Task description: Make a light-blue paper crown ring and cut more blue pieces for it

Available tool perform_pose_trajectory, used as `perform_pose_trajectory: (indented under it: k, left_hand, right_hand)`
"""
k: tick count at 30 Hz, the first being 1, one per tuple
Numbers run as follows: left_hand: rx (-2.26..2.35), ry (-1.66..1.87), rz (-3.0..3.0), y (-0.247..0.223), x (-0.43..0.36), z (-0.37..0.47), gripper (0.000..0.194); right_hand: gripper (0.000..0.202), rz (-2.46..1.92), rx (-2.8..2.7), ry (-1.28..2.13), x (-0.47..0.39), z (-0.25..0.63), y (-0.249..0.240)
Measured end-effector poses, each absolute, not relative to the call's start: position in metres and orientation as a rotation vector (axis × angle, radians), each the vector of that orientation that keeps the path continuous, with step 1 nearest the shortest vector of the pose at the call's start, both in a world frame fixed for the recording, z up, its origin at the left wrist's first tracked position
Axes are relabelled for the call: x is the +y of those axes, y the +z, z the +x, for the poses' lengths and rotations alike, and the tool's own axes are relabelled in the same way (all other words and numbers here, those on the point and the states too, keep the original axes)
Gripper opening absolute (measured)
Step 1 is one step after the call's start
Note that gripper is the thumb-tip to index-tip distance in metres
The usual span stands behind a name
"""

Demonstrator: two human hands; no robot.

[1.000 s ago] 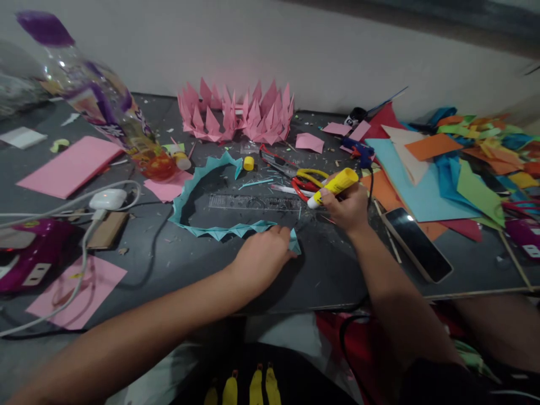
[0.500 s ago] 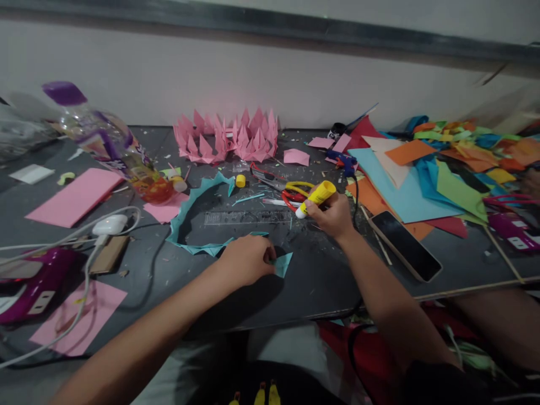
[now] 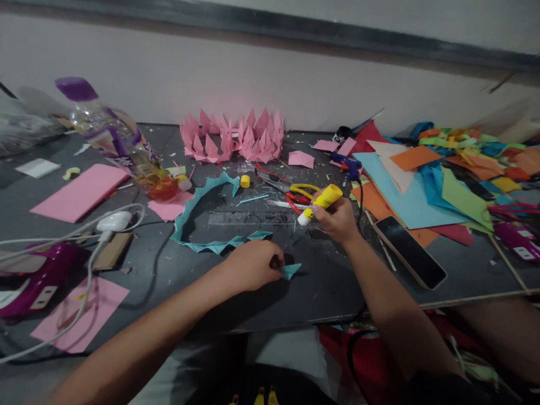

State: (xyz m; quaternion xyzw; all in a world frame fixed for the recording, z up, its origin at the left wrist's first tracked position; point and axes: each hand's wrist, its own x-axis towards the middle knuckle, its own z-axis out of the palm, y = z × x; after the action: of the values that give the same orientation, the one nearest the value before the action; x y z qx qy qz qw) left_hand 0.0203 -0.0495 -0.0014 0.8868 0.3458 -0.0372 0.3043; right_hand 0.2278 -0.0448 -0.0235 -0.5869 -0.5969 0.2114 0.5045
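Low over the dark table, my left hand (image 3: 256, 264) pinches a small folded teal paper piece (image 3: 291, 271); its pointed end sticks out past the fingers. My right hand (image 3: 337, 219) is wrapped round a yellow glue stick (image 3: 324, 201), uncapped, its white tip slanting down and left. Behind my left hand a curved chain of folded teal paper (image 3: 185, 216) lies in an open ring. The yellow cap (image 3: 245, 181) stands beside the chain's far end. A clear ruler (image 3: 248, 217) lies flat within the curve, and scissors with red and yellow handles (image 3: 301, 191) rest behind the glue stick.
Two pink folded-paper rings (image 3: 232, 138) stand by the wall. A tilted plastic bottle (image 3: 122, 140), pink sheets (image 3: 82, 191) and a white charger with cables (image 3: 113, 221) are at left. A glue gun (image 3: 349, 164), coloured paper (image 3: 413, 185) and a phone (image 3: 410, 252) lie at right.
My left hand has shifted slightly right and down with the teal piece, which now shows at a flatter angle. The glue stick stays in my right hand. The whole view has shifted slightly.
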Motion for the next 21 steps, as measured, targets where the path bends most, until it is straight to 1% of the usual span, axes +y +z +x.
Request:
perform_pose_trajectory:
  k: [4,7,10,13,21]
  left_hand:
    - [0.781,0.276,2.414,-0.007,-0.042,0.021,0.012]
    - [0.733,0.441,2.669,-0.016,-0.034,0.020,0.013]
    - [0.533,0.455,2.972,-0.026,-0.025,0.019,0.018]
    - [0.380,0.443,3.080,-0.030,-0.020,0.018,0.019]
    - [0.416,0.324,3.068,-0.030,-0.020,0.021,0.019]
  right_hand:
    - [0.023,-1.358,-1.274,0.727,-0.043,0.225,-0.022]
    - [0.025,-1.362,-1.244,0.829,-0.043,0.223,-0.022]
    - [0.024,-1.371,-1.371,0.945,-0.044,0.220,-0.023]
    - [0.022,-1.396,-1.580,1.008,-0.045,0.220,-0.023]
    - [0.022,-1.459,-2.012,0.828,-0.047,0.218,-0.028]
